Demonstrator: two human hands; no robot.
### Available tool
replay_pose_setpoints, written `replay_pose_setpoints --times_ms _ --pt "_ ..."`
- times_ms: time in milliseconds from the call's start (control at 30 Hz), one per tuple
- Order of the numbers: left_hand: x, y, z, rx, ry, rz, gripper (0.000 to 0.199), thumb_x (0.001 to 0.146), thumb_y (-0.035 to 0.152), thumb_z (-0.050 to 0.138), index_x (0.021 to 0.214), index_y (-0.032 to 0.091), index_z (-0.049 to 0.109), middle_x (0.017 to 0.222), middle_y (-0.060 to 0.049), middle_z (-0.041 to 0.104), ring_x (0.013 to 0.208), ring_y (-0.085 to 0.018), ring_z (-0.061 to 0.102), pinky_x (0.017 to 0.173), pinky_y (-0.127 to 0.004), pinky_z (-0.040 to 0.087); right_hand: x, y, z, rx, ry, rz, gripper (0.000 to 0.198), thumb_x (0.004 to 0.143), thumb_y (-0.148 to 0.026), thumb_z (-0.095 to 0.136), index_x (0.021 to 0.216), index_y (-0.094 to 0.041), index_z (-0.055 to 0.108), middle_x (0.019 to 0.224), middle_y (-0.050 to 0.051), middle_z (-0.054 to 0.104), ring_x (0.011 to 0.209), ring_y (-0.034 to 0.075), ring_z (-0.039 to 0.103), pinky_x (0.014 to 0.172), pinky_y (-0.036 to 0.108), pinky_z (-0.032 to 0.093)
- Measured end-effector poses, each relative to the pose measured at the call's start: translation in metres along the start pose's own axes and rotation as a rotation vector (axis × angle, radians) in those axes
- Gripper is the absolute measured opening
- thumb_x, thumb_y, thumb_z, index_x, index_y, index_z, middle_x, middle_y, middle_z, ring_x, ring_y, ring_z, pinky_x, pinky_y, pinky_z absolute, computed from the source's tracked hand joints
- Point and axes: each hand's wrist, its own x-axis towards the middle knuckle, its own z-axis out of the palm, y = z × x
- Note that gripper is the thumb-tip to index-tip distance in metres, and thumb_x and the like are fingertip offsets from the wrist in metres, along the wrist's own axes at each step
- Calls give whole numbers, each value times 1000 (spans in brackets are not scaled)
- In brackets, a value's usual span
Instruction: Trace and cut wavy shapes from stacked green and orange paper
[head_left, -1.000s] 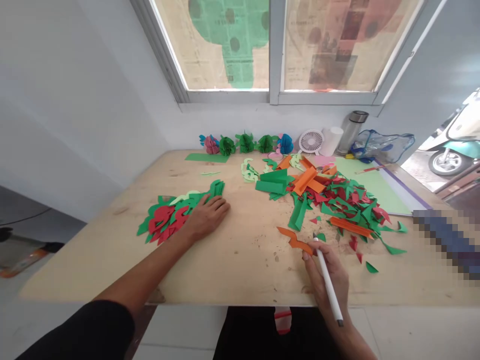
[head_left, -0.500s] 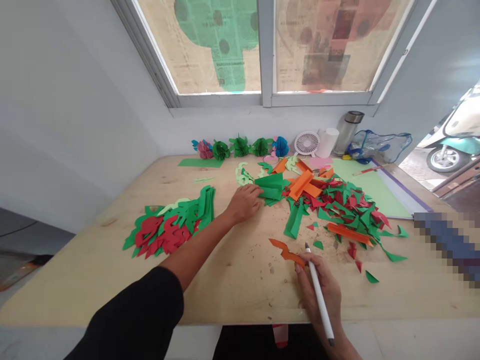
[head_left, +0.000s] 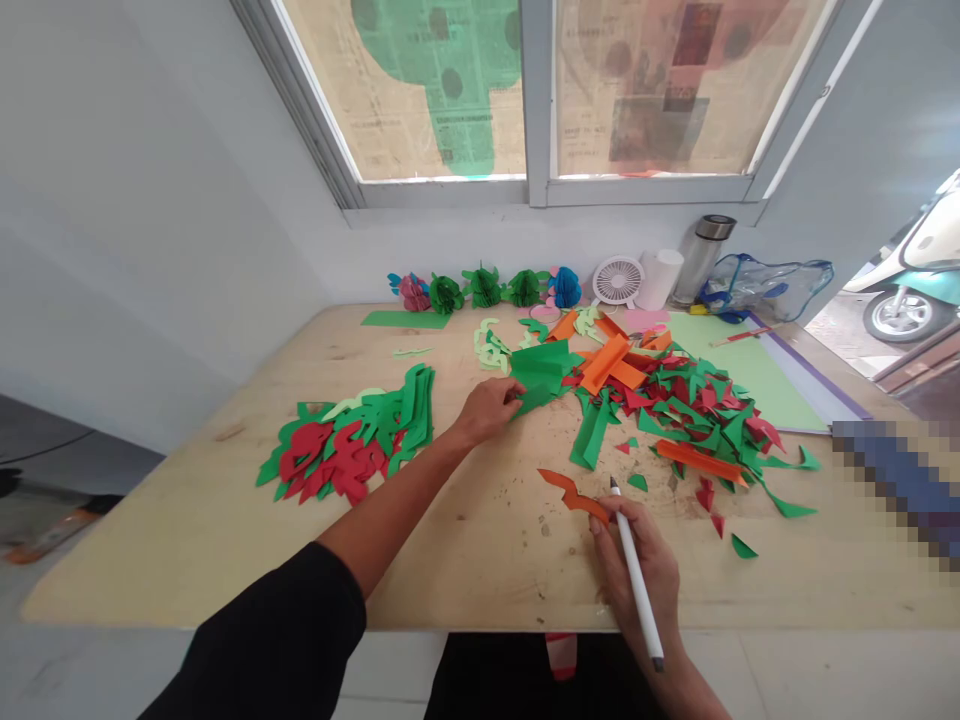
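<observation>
At the middle of the table, my left hand (head_left: 489,410) is closed, its thumb and fingertips pinching the edge of a green paper piece (head_left: 534,398). Behind that lies a wider folded green paper sheet (head_left: 541,365), its crease showing. Nearer to me, my right hand (head_left: 643,560) grips a white pen (head_left: 639,585), dark tip pointing up and away. Between the same hand's thumb and fingers is a wavy orange paper cutout (head_left: 568,493). Left of my forearm sits a pile of green cutouts (head_left: 382,422) with red cutouts (head_left: 349,455) on top.
Green and red scraps (head_left: 705,410) heap up on the right, with folded orange paper (head_left: 606,365) beside them. Along the wall stand several honeycomb paper figures (head_left: 482,287), a small fan (head_left: 618,282) and a bottle (head_left: 705,258). A light green sheet (head_left: 750,370) lies at the right.
My left hand has gone from resting over the green paper to pinching a piece's edge, and the folded green sheet lies more spread. The right hand keeps the pen and orange cutout.
</observation>
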Motion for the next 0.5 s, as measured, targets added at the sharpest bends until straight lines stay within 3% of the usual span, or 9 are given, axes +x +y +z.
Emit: replay_pose_setpoints --times_ms 167,367,500 --pt "-39 1 -13 -311 127 -150 10 71 26 63 74 18 69 69 0 68 64 -14 60 63 -24 44 12 -19 5 18 20 63 16 84 -36 60 86 -22 68 82 4 72 73 18 68 60 26 53" --pt "-93 -3 -27 -653 407 -353 28 69 44 69 75 17 63 72 0 65 66 -13 58 63 -23 44 29 -36 36 71 -30 181 21 82 -40 62 91 -21 67 78 3 72 71 19 68 63 30 54" --pt "-127 7 -24 -819 502 -450 35 65 47 74 75 18 59 67 2 60 62 -12 56 58 -22 44 27 -33 47 13 -23 53 24 84 -38 60 99 -21 64 93 8 73 88 24 70 81 40 56"
